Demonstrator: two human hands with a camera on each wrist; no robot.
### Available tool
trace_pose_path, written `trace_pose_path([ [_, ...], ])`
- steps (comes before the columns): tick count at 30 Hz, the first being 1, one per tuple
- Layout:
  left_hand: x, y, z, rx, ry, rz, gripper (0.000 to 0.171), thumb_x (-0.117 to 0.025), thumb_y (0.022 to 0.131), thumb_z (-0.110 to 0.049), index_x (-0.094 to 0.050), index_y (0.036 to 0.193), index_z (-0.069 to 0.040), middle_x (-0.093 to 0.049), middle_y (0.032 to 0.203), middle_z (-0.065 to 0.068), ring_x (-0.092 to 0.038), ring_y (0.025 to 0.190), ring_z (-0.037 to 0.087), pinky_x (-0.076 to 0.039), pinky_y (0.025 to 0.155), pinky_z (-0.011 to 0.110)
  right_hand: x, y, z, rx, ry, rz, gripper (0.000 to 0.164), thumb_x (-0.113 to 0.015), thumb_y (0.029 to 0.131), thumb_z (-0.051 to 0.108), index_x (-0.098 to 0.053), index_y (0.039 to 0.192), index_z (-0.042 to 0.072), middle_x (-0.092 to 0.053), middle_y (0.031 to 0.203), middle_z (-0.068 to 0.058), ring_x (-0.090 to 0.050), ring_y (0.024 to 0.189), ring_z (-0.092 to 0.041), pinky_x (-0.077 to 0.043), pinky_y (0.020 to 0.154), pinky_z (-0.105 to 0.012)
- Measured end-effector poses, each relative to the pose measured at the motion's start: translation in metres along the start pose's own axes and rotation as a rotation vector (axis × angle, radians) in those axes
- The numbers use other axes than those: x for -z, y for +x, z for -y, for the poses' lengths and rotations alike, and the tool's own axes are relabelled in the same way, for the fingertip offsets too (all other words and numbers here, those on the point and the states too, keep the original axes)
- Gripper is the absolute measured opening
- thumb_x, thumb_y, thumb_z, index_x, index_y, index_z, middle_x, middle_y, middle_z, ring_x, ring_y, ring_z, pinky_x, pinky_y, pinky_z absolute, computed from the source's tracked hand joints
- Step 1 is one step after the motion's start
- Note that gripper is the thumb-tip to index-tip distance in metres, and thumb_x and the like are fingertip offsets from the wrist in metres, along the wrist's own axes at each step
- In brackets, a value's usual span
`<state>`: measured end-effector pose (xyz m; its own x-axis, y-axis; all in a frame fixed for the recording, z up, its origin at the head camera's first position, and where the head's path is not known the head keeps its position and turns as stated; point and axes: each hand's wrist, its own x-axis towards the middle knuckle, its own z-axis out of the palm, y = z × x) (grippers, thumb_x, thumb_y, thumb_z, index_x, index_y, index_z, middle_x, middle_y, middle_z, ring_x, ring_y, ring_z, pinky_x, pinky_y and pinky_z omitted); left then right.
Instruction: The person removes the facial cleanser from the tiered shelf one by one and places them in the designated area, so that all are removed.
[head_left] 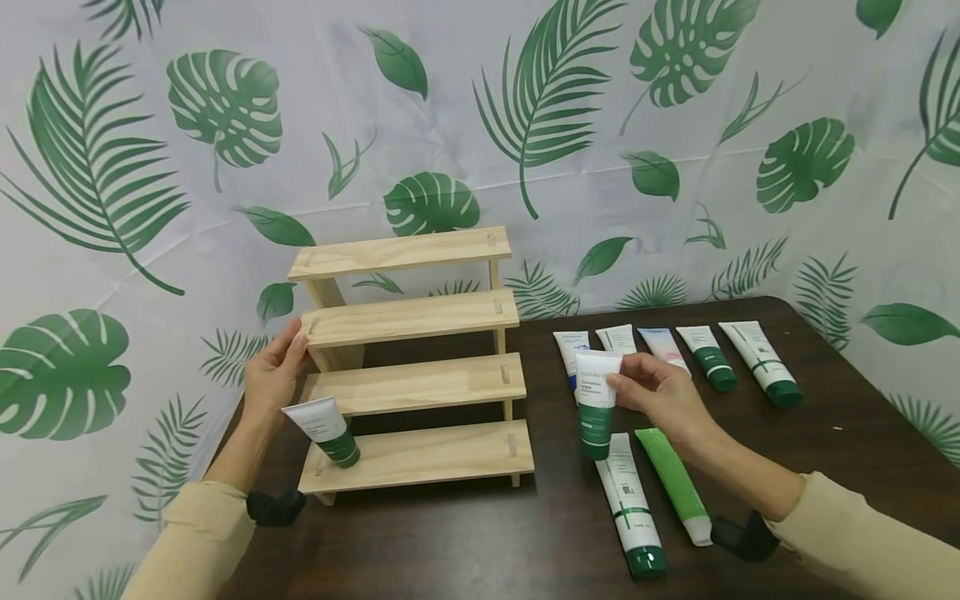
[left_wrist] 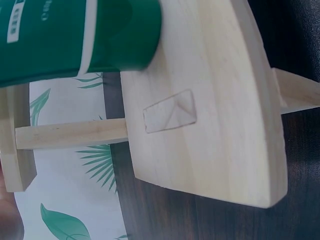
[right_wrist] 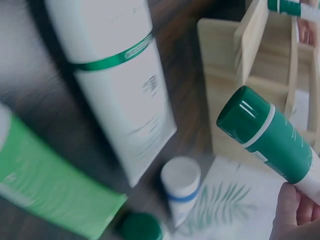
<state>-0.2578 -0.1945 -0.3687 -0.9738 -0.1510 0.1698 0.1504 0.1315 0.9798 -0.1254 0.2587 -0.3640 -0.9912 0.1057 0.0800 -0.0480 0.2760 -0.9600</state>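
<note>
My right hand [head_left: 663,396] pinches a white and dark-green cosmetic tube [head_left: 597,408] by its side, cap down, above the tubes on the table's right half. A four-tier wooden display rack [head_left: 420,457] stands left of it. With its fingers, my left hand [head_left: 276,371] touches the left end of the rack's second tier from the top. On the bottom tier's left end stands a similar white and green tube [head_left: 324,429], cap down and leaning. The left wrist view shows its green lower part [left_wrist: 120,35] close up on the wooden board [left_wrist: 215,150].
On the dark table [head_left: 420,546], a long white tube [head_left: 628,504] and a bright green tube [head_left: 675,483] lie near the front right. Behind them several tubes lie in a row, among them a large white one [head_left: 759,360]. A leaf-print cloth [head_left: 465,108] hangs behind.
</note>
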Motion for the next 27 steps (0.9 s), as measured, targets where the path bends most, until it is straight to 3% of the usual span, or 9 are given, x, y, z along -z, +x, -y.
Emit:
trace_pose_path([
  [7,-0.001,0.0,0.0,0.006,-0.022,-0.015,0.049,-0.056,0.094,-0.018,-0.043,0.138,-0.001,-0.043,0.141,0.02,-0.058,0.099,-0.007,-0.046,0.085,0.01,0.029,-0.002,-0.014,-0.044,-0.081,-0.042,0.042,-0.063,0.091,0.026,-0.051,0.113,-0.007,-0.057,0.091,0.005,-0.058,0.082,-0.002,-0.055,0.074,-0.022],
  [14,-0.001,0.001,0.0,-0.001,-0.018,-0.018,0.047,-0.055,0.095,-0.017,-0.043,0.138,-0.001,-0.044,0.14,0.019,-0.058,0.092,-0.011,-0.046,0.085,0.011,0.058,-0.005,-0.03,-0.085,-0.119,-0.061,0.042,-0.061,0.092,0.028,-0.05,0.114,-0.007,-0.057,0.088,0.013,-0.059,0.079,0.0,-0.055,0.072,-0.022],
  [21,-0.002,0.0,-0.003,0.014,0.016,-0.016,0.048,-0.054,0.095,-0.019,-0.042,0.139,-0.002,-0.043,0.141,0.017,-0.056,0.112,0.002,-0.045,0.089,0.013,0.085,-0.005,-0.046,-0.146,-0.178,-0.05,0.047,-0.058,0.094,0.025,-0.046,0.119,-0.013,-0.056,0.084,0.019,-0.057,0.075,0.0,-0.054,0.068,-0.021],
  [27,-0.003,0.0,-0.003,0.026,-0.017,-0.022,0.048,-0.055,0.095,-0.019,-0.044,0.138,-0.001,-0.042,0.141,0.018,-0.057,0.108,-0.001,-0.045,0.085,0.01,0.106,-0.008,-0.061,-0.231,-0.297,-0.019,0.058,-0.055,0.094,0.033,-0.042,0.125,-0.014,-0.056,0.09,0.005,-0.055,0.074,-0.003,-0.055,0.068,-0.023],
])
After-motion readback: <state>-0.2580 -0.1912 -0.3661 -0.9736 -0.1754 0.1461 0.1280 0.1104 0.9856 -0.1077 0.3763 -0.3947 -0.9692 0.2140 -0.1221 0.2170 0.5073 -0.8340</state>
